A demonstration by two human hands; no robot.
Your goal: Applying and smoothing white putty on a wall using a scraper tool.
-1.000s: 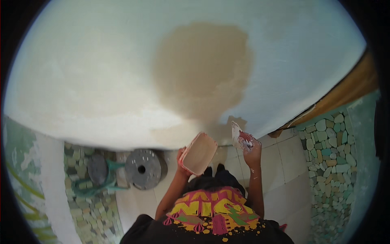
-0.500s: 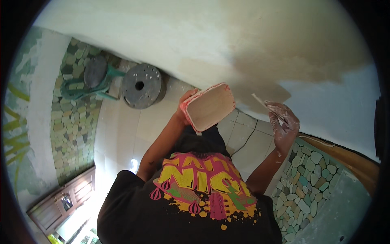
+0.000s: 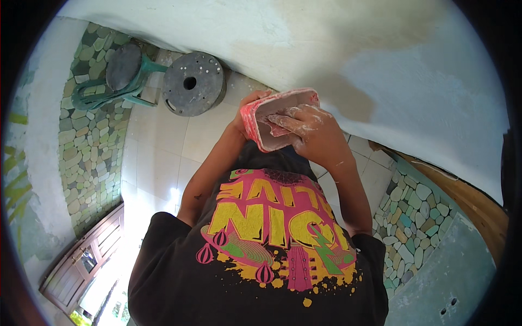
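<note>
Nearest to me is my black T-shirt [image 3: 272, 271], its chest covered by a pink, yellow and green print, and my bare forearms reach out past it on both sides. Beyond its far edge, in the middle of the scene, I hold up a rectangular tub [image 3: 250, 125] with rounded corners and a red outside smeared with white, its open mouth tilted toward me. My left hand [image 3: 248, 101] clasps the tub's left side, fingers wrapped at the far corner. My right hand [image 3: 312, 130], streaked with white, dips into the mouth from the right, fingers pressed together and pinching a small flat pinkish-red piece [image 3: 278, 130] inside the tub; I cannot tell whether its lower edge touches the bottom. Under my arms lie pale square floor tiles [image 3: 157, 149]. On the near left stands a brown panelled wooden door [image 3: 87, 261], and on the right a panel of green and cream pebbles [image 3: 416, 223] runs along the floor. Farther off to the left are a thick grey disc-shaped drum [image 3: 194, 81] with a central hole and, beside it, a green plastic chair [image 3: 145, 66]. Farthest rises a whitish wall [image 3: 261, 38] with a beige-brown patch [image 3: 350, 95].
</note>
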